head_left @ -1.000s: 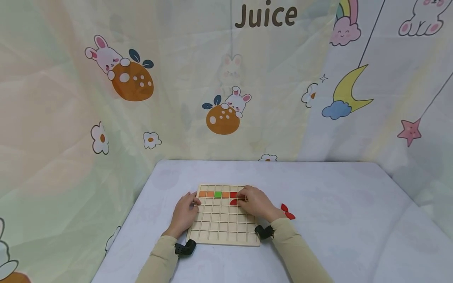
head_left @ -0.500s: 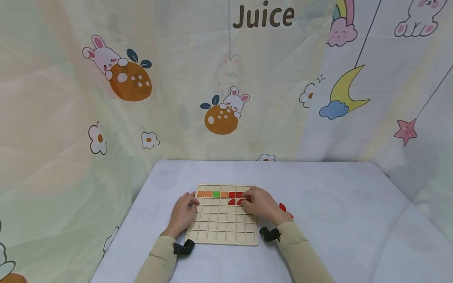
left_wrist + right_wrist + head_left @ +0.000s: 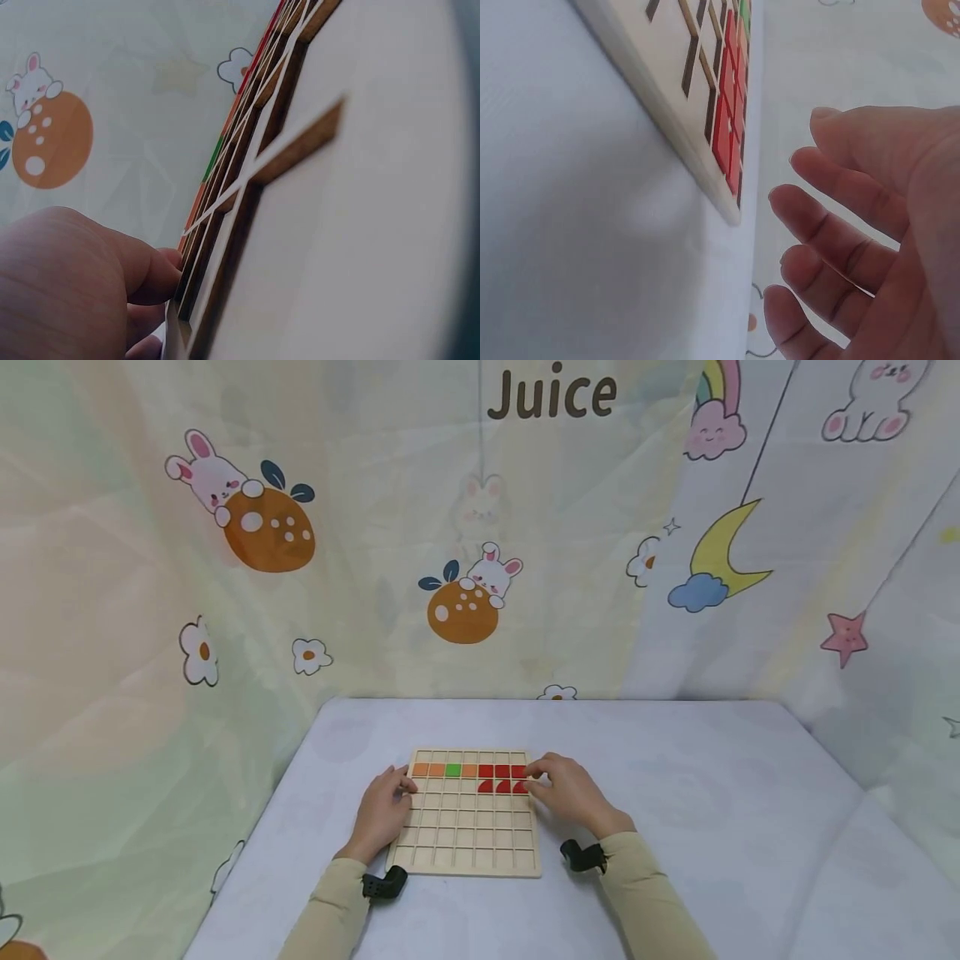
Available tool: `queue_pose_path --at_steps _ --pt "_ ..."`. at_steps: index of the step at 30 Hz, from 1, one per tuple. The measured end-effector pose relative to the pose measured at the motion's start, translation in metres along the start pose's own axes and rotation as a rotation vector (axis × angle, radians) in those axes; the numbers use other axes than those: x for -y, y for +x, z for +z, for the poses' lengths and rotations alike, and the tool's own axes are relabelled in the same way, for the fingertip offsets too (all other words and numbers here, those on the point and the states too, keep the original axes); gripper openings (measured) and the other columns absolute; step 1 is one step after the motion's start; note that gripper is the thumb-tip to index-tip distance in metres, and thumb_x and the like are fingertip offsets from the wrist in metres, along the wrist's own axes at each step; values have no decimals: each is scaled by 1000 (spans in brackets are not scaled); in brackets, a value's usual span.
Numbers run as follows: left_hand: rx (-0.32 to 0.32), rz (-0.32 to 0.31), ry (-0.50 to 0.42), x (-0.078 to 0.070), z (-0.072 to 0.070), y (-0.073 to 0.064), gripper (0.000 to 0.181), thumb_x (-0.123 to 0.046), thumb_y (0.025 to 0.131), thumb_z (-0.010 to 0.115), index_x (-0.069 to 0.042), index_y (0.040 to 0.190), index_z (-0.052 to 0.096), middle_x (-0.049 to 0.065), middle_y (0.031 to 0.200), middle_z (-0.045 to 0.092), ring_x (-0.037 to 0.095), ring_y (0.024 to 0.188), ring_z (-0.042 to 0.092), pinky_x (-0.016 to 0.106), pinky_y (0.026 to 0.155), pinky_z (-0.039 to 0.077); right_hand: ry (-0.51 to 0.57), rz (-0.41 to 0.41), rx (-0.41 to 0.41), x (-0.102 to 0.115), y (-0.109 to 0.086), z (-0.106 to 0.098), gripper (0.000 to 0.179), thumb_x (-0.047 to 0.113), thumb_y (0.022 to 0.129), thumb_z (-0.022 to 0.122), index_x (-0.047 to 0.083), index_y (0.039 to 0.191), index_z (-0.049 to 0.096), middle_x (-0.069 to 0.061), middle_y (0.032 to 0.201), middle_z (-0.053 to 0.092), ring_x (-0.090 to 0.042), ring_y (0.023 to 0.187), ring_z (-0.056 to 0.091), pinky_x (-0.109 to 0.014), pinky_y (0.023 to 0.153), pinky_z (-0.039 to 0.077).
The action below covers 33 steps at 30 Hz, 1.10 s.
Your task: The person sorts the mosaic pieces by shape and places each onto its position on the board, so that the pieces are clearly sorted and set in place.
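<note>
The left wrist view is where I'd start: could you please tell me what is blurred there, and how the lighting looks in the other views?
Left wrist view: dim, with the nearest stretch of the wooden board, toward the right, out of focus; head view: bright, fairly even light; right wrist view: soft shadow across the tabletop.

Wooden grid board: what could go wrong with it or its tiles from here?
The open right hand is very near the rightmost red square tile, so a stray brush might nudge it out of place. The left hand holds the left edge of the wooden grid board; a tug there could slide the board across the white tabletop.
</note>
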<state>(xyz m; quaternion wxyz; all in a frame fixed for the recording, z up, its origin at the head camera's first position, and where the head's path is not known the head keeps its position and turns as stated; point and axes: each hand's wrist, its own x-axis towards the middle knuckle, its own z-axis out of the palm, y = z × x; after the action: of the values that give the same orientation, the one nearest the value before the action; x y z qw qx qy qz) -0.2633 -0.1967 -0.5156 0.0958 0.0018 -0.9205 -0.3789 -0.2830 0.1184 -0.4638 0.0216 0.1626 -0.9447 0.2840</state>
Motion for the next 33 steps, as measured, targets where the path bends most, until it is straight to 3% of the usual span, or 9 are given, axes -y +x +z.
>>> queue_pose_path --at_steps 9,16,20,27,33 --pt "-24 33 1 0 0 0 13 -2 88 57 -14 88 63 16 146 48 38 143 30 58 117 22 -18 21 -24 -13 -9 -11 21 22 88 72 14 107 73 5 97 65 -16 85 57 -34 73 53" --pt "-5 0 -2 0 0 0 12 -4 89 56 -14 89 63 14 148 47 35 144 28 57 119 19 -17 60 -36 -24 -14 -17 22 22 89 71 13 109 73 3 100 66 -19 89 58 -38 79 55" --pt "-9 5 1 -1 1 -1 13 -3 88 56 -14 88 63 15 147 47 36 144 28 57 118 20 -8 88 -41 -30 -16 -16 22 21 89 71 13 109 72 1 100 66 -17 84 56 -33 73 53" --pt "-10 17 -5 -1 2 0 13 -3 88 56 -14 89 63 15 147 47 36 144 29 55 119 19 56 90 -48 -42 -18 -10 20 18 90 69 11 108 72 -1 98 65 -11 59 52 -25 52 48" --pt "-7 9 -7 -1 0 0 12 -4 89 56 -14 89 63 13 147 47 35 144 28 56 119 19 49 99 -44 -49 -18 -12 21 20 90 69 11 109 72 0 98 65 -11 67 53 -26 59 48"
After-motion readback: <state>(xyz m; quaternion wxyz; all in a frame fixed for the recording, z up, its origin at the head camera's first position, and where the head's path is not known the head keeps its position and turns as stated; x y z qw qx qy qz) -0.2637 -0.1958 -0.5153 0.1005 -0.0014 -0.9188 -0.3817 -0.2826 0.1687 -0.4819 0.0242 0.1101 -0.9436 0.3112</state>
